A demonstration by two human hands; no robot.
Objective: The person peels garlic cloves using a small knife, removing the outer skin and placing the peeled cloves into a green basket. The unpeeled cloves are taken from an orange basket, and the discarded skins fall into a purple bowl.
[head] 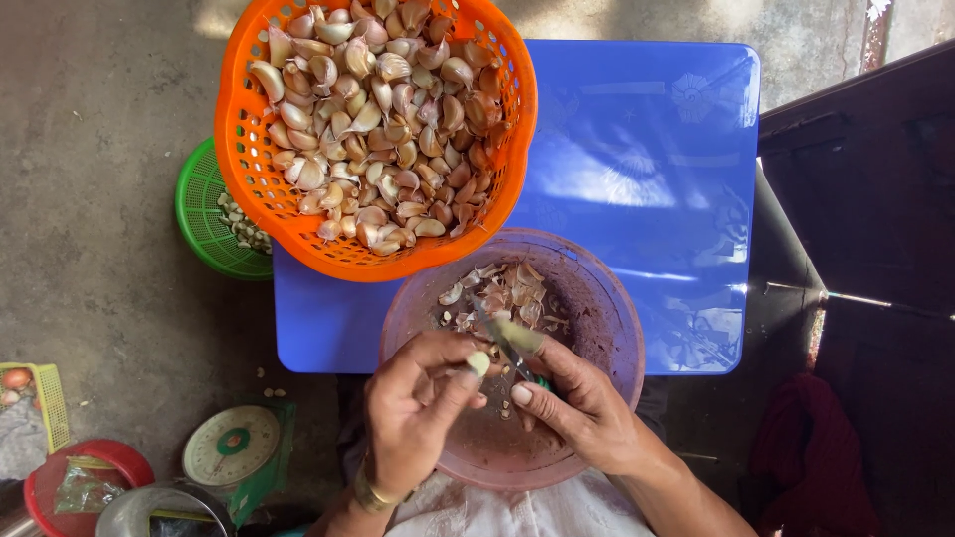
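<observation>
Left hand over the near rim of a pink plastic bowl, fingers pinching a pale garlic clove between thumb and fingertips. Right hand just beside it, fingers curled tight round a small knife, blade slanting up and away over the bowl's middle, a scrap of peel on its flat side. Clove and blade near each other, contact not clear. Inside the bowl, a heap of papery garlic skins against the far wall, a few loose bits near the fingers. Bowl partly on a blue plastic counter, partly over the lap, a pale cloth beneath the wrists. Directly beyond the bowl, an orange basket piled with unpeeled cloves, its near edge overlapping the bowl's far rim and hanging past the counter's left side. Tucked behind and below the orange one, a green basket with a few cloves showing through. On the concrete floor to the left, a round weighing scale with a green centre, a red container holding a clear packet, a metal pot rim at the bottom edge, and a yellow tray at the far left. Dark wooden surface and a dark red cloth at the right. Gold bangle on the left wrist.
</observation>
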